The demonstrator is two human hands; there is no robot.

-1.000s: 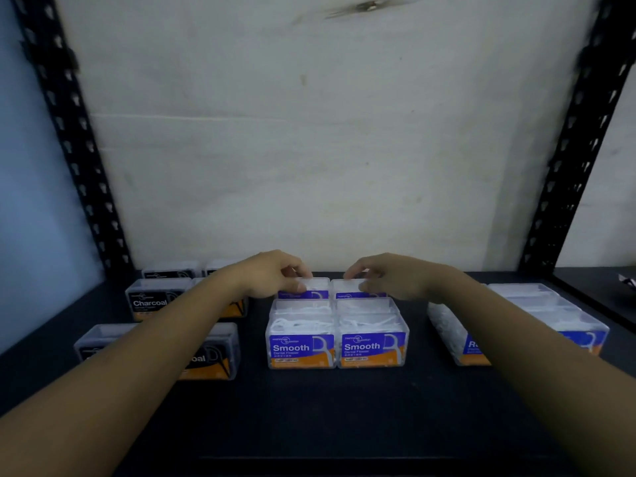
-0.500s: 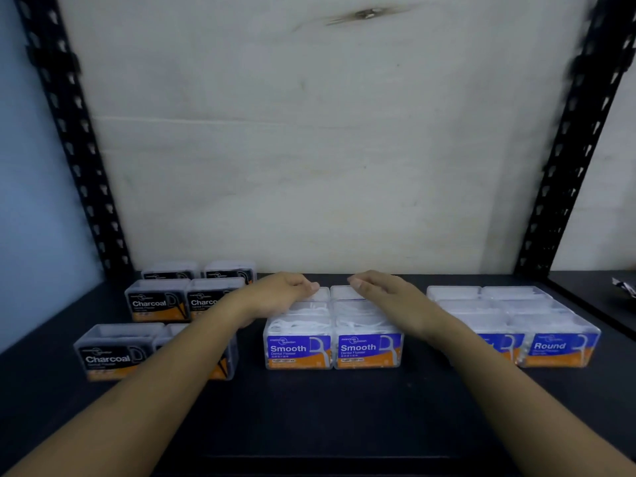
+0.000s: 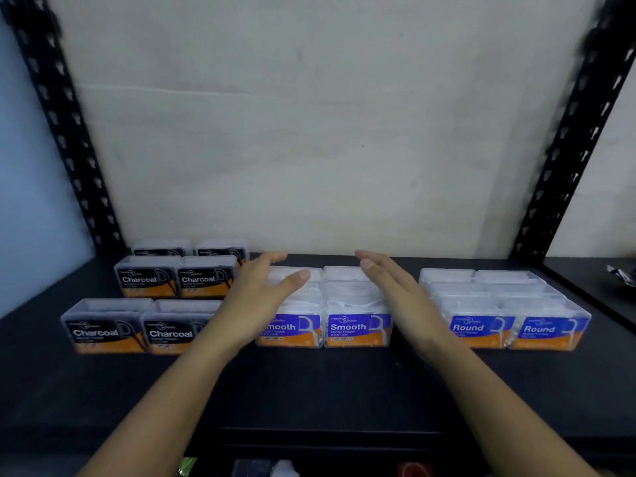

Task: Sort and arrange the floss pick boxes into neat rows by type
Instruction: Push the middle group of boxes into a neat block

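Clear floss pick boxes stand on a black shelf [image 3: 316, 383] in three groups. Black-label Charcoal boxes [image 3: 144, 325] fill the left, in rows two wide. Blue-label Smooth boxes [image 3: 356, 315] stand in the middle, two wide and several deep. Blue-label Round boxes [image 3: 516, 315] stand on the right in the same pattern. My left hand [image 3: 261, 301] lies with straight fingers along the left side of the Smooth group. My right hand [image 3: 395, 290] mirrors it along the right side. Both hands hold nothing, and the left one hides part of the front left Smooth label.
A pale back wall [image 3: 309, 132] closes the shelf just behind the boxes. Black perforated uprights [image 3: 58, 115] stand at both rear corners. A neighbouring shelf [image 3: 616, 284] at the right holds a small crumpled item. Bare shelf surface lies in front of the boxes.
Both hands let go of the rear Smooth boxes, opened flat and drew back along the sides of the Smooth group. The view shifted, and the Round boxes now show as squared rows.
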